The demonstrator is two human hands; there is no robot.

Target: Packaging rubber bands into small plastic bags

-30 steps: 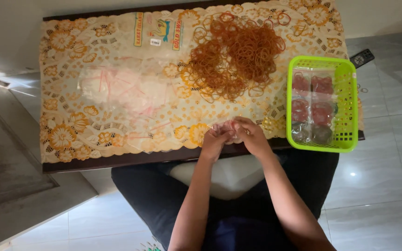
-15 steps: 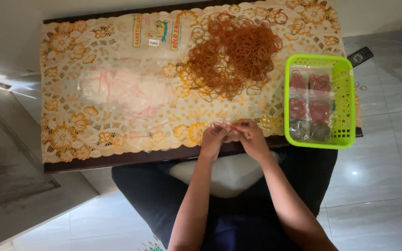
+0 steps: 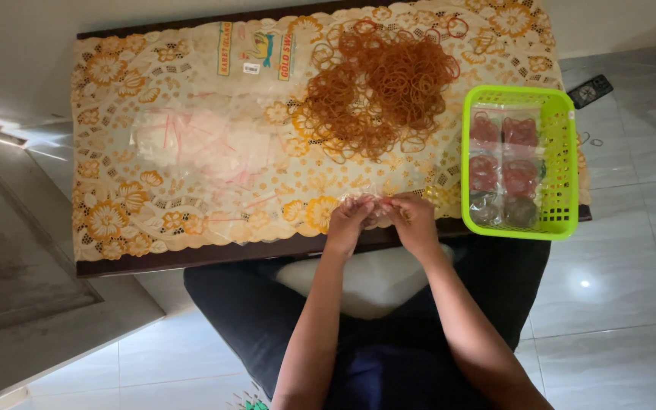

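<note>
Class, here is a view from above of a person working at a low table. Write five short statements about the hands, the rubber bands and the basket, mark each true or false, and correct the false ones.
1. The left hand and the right hand meet at the near edge of the table. True.
2. The pile of rubber bands lies inside the green basket. False: the loose pile lies on the patterned cloth, left of the basket.
3. The basket holds small clear bags of bands. True.
4. The basket is blue. False: it is bright green.
5. The hands are buried in the loose pile. False: they are apart from it, nearer the person, pinching something small and clear.
</note>
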